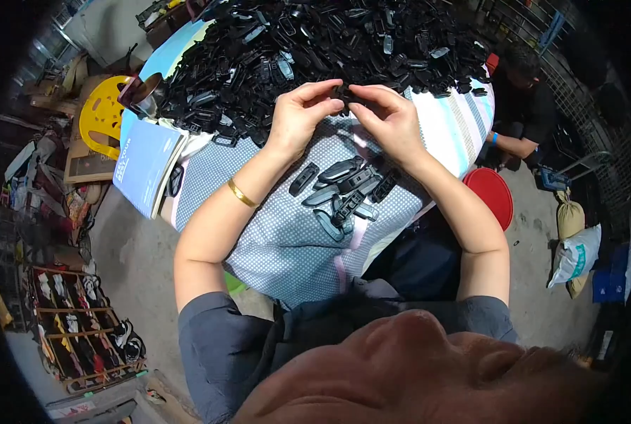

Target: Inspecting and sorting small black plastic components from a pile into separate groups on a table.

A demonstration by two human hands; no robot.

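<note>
Head view: your left hand [300, 113] and right hand [391, 116] both pinch one small black plastic piece [345, 92], fingers clamped, above the loose pile [315, 42] for working room.

concrete floor [128, 261], yellow stool [103, 113], red stool [492, 194].

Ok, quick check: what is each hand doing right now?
Left hand: fingers pinched shut on a small black plastic piece.
Right hand: fingers pinched on the same piece.
</note>
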